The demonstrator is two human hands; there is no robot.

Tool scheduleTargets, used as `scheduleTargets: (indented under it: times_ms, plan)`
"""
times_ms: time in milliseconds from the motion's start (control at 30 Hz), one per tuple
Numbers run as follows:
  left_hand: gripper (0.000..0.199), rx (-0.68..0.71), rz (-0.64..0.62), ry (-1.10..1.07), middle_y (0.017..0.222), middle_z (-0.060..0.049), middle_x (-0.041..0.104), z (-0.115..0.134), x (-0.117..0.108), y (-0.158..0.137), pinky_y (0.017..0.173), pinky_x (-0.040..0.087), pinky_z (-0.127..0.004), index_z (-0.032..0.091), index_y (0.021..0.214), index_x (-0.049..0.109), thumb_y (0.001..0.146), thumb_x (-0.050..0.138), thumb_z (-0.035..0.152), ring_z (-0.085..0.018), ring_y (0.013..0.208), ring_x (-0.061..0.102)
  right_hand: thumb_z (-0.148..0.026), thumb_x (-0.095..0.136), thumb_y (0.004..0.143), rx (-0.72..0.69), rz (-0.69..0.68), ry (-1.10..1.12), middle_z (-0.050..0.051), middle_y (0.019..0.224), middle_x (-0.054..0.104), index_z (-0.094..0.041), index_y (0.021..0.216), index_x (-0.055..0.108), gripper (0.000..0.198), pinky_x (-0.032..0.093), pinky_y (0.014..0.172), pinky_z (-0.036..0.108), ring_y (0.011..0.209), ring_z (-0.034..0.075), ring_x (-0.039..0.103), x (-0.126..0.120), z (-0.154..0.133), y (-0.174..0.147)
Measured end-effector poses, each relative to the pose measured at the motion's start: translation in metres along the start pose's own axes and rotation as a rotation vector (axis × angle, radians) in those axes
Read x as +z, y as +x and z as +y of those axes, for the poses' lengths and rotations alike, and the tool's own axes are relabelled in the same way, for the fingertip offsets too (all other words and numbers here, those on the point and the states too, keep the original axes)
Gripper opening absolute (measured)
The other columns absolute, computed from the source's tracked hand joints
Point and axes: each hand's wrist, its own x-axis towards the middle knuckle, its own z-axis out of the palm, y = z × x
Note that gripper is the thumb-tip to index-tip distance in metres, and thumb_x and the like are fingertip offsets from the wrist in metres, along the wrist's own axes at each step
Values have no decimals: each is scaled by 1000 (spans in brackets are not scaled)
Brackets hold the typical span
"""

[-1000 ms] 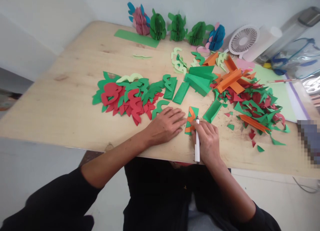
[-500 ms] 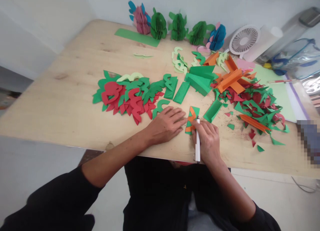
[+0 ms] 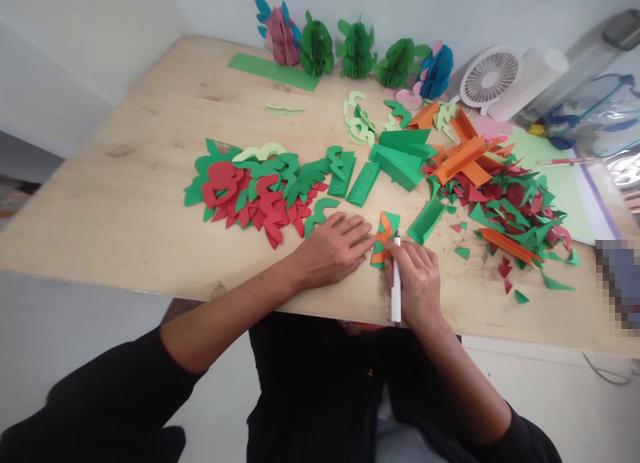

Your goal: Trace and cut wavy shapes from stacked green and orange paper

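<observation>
The left hand [image 3: 334, 248] lies palm down at the centre of the frame, its fingers extended and slightly parted, fingertips at the left edge of a small green strip [image 3: 393, 221]. The right hand [image 3: 419, 283] is curled, pinching a white pen [image 3: 397, 293] between thumb and fingers, the pen's dark tip towards the top of the frame. On the green strip, just right of centre, lies an orange wavy cutout [image 3: 385, 228], partly hidden by the fingers.

Just above the left hand is a green wavy cutout [image 3: 320, 213]; above and right of the right hand, a folded green strip [image 3: 427, 221]. Left of centre, red and green cutouts [image 3: 226, 181] overlap in a pile. Towards the right, paper scraps [image 3: 517, 209] are heaped on the worktop [image 3: 125, 229], with folded orange pieces [image 3: 463, 160] at their upper left. Along the top, five pleated paper figures [image 3: 357, 53] stand in a row, left of a white fan [image 3: 491, 78].
</observation>
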Motion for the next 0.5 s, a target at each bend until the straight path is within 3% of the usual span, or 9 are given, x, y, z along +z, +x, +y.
scheduleTargets:
  times_ms: [500]
  plan:
    - [28,120,-52,127,117,-13,65,-4,-5,4,87,48,-42,12,114,63,100,41,21,-28,112,58,-20,49,97,-1,-14,-24,8,101,71,-20,111,65,21,40,88,35,104,22,61,-1,0,1]
